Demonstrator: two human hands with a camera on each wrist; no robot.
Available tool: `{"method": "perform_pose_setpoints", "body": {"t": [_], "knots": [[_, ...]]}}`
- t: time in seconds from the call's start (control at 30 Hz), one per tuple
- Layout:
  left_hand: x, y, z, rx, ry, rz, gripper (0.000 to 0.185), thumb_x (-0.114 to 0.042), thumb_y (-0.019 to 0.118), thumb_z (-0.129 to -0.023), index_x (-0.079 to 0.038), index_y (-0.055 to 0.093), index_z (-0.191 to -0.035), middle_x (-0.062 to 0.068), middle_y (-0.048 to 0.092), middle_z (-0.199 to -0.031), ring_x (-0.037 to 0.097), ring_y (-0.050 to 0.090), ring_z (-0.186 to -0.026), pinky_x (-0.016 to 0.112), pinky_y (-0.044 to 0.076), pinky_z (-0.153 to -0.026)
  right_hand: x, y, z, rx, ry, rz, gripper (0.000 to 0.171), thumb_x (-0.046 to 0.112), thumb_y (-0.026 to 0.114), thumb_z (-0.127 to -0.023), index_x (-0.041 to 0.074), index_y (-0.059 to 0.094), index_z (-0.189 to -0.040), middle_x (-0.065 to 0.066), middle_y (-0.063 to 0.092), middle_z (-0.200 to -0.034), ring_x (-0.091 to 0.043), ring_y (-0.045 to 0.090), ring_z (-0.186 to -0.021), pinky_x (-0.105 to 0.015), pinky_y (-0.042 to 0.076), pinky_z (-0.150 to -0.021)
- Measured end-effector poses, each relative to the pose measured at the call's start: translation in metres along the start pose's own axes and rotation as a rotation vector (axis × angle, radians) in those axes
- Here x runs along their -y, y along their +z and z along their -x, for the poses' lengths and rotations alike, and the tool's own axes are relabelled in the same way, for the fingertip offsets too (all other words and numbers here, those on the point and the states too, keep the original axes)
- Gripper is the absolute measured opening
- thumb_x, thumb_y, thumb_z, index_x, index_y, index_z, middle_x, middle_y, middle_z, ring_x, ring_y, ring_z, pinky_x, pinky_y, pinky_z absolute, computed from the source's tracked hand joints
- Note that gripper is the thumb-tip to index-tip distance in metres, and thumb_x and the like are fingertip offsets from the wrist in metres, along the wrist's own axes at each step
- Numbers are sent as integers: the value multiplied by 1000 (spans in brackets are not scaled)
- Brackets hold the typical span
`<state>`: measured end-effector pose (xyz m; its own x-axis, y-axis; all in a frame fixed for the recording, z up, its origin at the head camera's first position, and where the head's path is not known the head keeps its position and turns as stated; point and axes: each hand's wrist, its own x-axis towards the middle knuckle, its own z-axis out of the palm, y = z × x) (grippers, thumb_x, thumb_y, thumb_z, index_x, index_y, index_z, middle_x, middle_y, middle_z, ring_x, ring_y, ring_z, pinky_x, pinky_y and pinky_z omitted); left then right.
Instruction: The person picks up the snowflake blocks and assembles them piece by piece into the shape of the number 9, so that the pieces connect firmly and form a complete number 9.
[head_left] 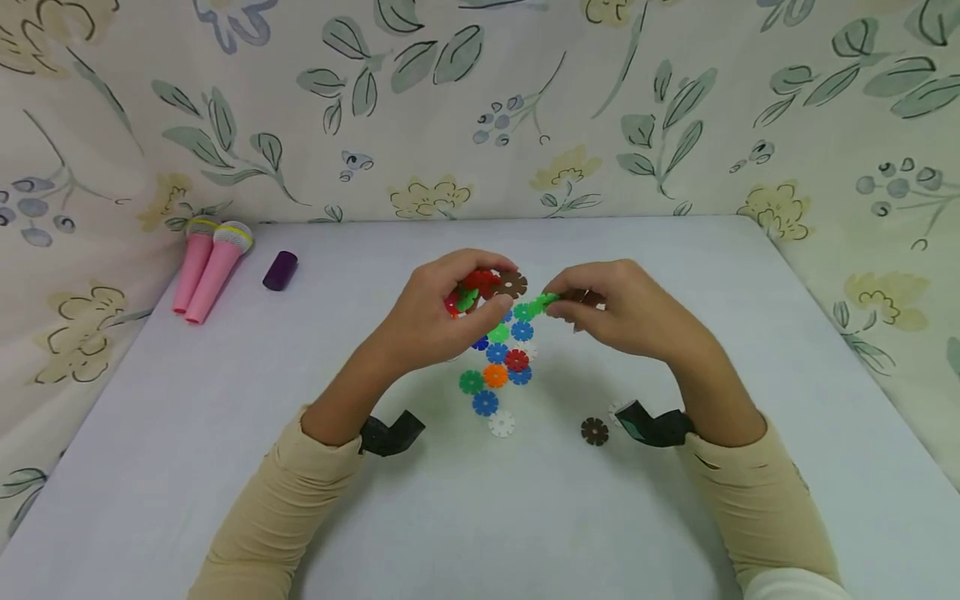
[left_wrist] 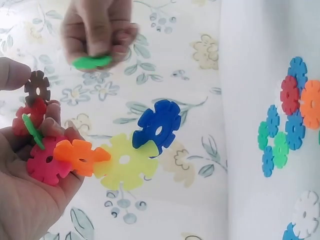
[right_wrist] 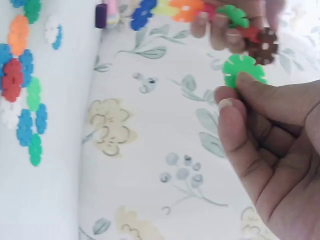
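The white surface (head_left: 225, 467) carries everything, with a floral cloth (head_left: 480, 108) rising behind it and along both sides. At the far left corner of the surface, well apart from the hands, lie two pink toy microphones (head_left: 206, 267) side by side, and just to their right a small purple cylinder (head_left: 281, 270). Above the middle of the surface the left hand (head_left: 438, 312) has its fingers curled round a chain of interlocked snowflake discs (left_wrist: 95, 155): the left wrist view shows pink, orange, yellow and blue discs slotted in a row, with red, green and brown discs gripped at the thumb end. Just beside it to the right, the right hand (head_left: 618, 308) pinches a single green disc (right_wrist: 243, 70) between thumb and fingertips, held near the brown disc (right_wrist: 265, 46) at the chain's end but not touching it in the wrist views. Under the two hands, a loose pile of discs (head_left: 498, 362) lies flat on the surface, blue, green, red and orange pieces touching or overlapping. A white disc (head_left: 502, 424) sits at the near edge of that pile, and a lone brown disc on the surface (head_left: 594, 431) lies apart to the pile's right, just beside the right wrist's black strap (head_left: 652, 425).
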<state>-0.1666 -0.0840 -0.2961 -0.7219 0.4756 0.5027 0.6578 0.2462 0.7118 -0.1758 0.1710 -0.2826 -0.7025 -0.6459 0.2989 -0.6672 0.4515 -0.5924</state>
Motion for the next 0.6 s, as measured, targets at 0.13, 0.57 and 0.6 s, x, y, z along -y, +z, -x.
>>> {"method": "perform_pose_setpoints", "body": {"t": [0.13, 0.57, 0.6], "knots": [[0, 1, 0, 22, 25, -5, 36, -17, 68, -94, -3, 63, -126, 1, 65, -114, 12, 60, -103, 32, 57, -78, 10, -8, 6, -113, -56, 5, 13, -3, 77, -85, 5, 76, -95, 5, 69, -81, -11, 62, -63, -26, 55, -60], [-2, 0, 0, 91, 89, -53, 34, -11, 71, -93, -2, 65, -125, 1, 66, -108, 12, 59, -98, 30, 54, -74, 22, -2, 7, -202, -168, 128, 12, -5, 78, -83, 4, 73, -88, 5, 67, -74, -3, 60, -63, -17, 49, -57], [-2, 0, 0, 86, 93, -56, 34, -11, 72, -93, -2, 65, -125, 2, 66, -108, 12, 59, -98, 30, 54, -74, 24, 0, 7, -210, -179, 145, 12, -6, 78, -83, 4, 73, -88, 4, 67, -74, -3, 59, -63, -16, 49, -57]]}}
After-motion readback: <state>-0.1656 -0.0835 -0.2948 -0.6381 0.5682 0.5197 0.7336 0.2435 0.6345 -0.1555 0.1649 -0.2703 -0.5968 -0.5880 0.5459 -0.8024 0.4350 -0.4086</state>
